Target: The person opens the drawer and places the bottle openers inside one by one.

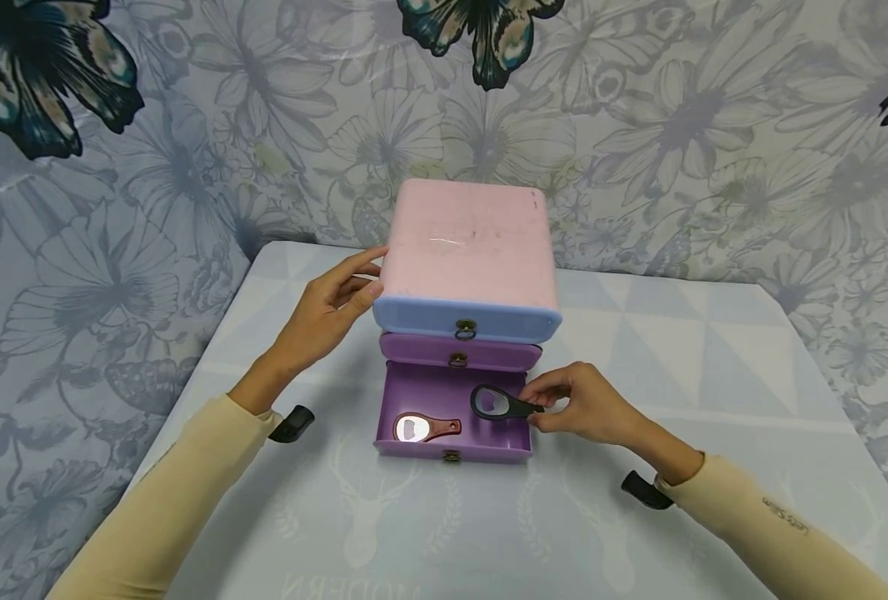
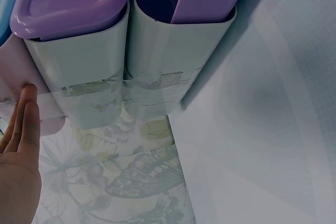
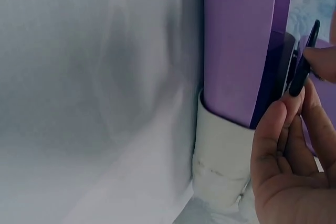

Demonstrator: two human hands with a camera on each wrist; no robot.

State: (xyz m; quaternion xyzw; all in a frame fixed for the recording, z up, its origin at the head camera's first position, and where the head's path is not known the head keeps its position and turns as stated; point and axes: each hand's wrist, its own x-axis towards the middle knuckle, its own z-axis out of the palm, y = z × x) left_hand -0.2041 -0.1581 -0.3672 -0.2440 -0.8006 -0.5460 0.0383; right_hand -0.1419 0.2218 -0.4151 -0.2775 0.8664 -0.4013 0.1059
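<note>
In the head view a small drawer cabinet with a pink top stands on the table. Its lowest purple drawer is pulled out. A brown-handled bottle opener lies inside, on the left. At the drawer's right side my right hand pinches the handle of a black bottle opener between thumb and fingers, its oval head over the drawer. The right wrist view shows this opener edge-on. With fairly straight fingers, my left hand rests against the cabinet's left side.
Above the pulled-out drawer are a purple drawer front and a blue drawer front, each with a small ring pull. The patterned table reaches back to a wall with flower print and butterfly decorations.
</note>
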